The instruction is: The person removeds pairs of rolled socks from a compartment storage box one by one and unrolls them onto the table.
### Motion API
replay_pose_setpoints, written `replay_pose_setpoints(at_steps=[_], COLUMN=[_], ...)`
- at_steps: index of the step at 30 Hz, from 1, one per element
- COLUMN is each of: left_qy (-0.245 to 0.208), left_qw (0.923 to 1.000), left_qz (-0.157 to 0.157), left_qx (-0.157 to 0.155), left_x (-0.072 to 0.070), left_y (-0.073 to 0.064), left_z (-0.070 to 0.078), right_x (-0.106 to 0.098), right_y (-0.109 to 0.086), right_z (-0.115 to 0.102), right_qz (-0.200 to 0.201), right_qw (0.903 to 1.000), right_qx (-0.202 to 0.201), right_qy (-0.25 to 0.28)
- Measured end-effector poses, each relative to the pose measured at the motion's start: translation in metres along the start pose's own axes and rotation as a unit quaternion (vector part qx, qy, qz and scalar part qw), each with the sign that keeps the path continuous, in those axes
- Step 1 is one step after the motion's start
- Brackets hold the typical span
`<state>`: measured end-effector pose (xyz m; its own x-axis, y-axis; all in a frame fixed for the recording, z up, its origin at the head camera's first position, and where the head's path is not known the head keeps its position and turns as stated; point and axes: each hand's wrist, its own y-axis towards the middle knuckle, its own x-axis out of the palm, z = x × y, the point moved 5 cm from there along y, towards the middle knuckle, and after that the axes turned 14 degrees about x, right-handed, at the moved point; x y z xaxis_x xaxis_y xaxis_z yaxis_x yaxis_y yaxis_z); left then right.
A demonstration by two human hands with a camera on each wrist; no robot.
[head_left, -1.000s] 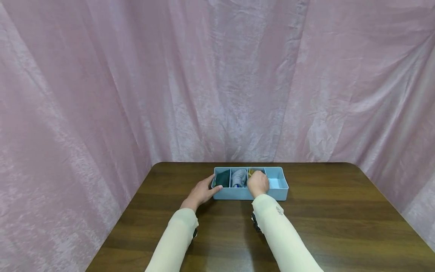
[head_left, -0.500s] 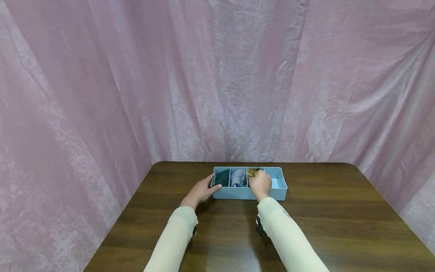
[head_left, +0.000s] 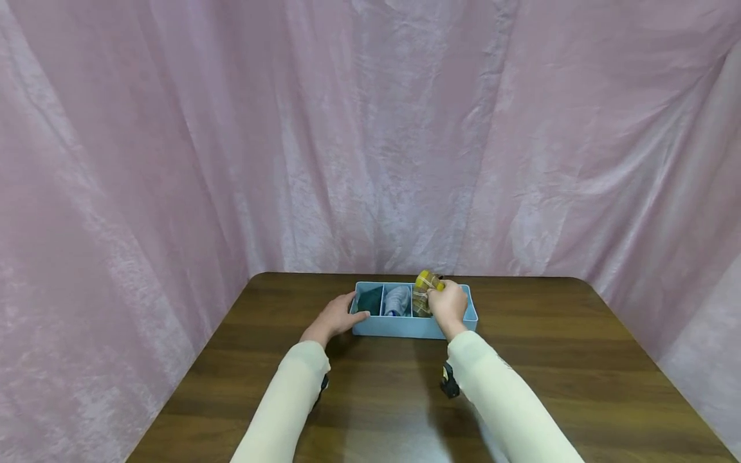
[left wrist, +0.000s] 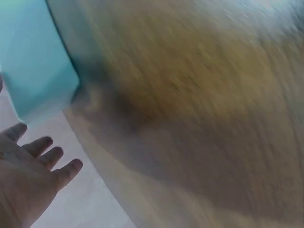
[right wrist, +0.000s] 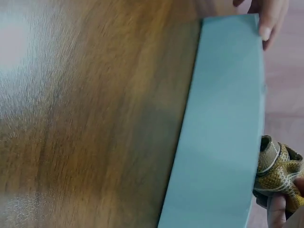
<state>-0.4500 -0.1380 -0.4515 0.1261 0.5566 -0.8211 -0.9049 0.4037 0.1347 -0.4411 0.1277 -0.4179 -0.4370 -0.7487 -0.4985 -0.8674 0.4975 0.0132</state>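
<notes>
A light blue divided box (head_left: 393, 327) stands near the table's far edge. My right hand (head_left: 449, 305) pinches a rolled yellow-and-brown checked sock (head_left: 425, 289) over the third compartment from the left. The sock's top rises above the back rim; in the right wrist view its knitted roll (right wrist: 276, 166) shows beyond the box wall. At the box's left end, my left hand (head_left: 336, 316) rests its thumb on the front rim, with its other fingers relaxed and spread in the left wrist view. A dark green folded cloth (head_left: 370, 300) and a grey rolled sock (head_left: 397, 300) fill the two left compartments.
The brown wooden table (head_left: 393, 399) extends toward me and to both sides of the box. A pink curtain (head_left: 370, 141) hangs behind the far edge. My right hand partly hides the rightmost compartment.
My right hand has pulled the checked sock upward out of the third compartment, so much more of it shows. My left hand keeps its place at the box's left end.
</notes>
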Motion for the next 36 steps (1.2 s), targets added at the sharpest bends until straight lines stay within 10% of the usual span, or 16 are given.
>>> replay_pose_setpoints(at_steps=[7,15,26,36], left_qy=[-0.022,-0.112,-0.262,-0.205], left_qw=[0.9954,0.9888,0.9597,0.9709], left_qz=[0.055,0.019,0.033,0.059], left_qx=[0.075,0.097,0.096,0.108], left_x=[-0.007,0.007,0.009,0.018], left_y=[0.018,0.033,0.029,0.016], left_z=[0.044,0.095,0.114,0.126], right_x=[-0.011,-0.017,-0.021,-0.042], right_y=[-0.006,-0.023,-0.035,-0.042], right_z=[-0.008,-0.021,-0.016,0.002], right_qz=[-0.019,-0.079,-0.277,-0.39], right_qw=[0.999,0.9916,0.9155,0.8935], right_qx=[0.022,0.019,0.12,0.113], right_qy=[0.033,0.1,0.266,0.192])
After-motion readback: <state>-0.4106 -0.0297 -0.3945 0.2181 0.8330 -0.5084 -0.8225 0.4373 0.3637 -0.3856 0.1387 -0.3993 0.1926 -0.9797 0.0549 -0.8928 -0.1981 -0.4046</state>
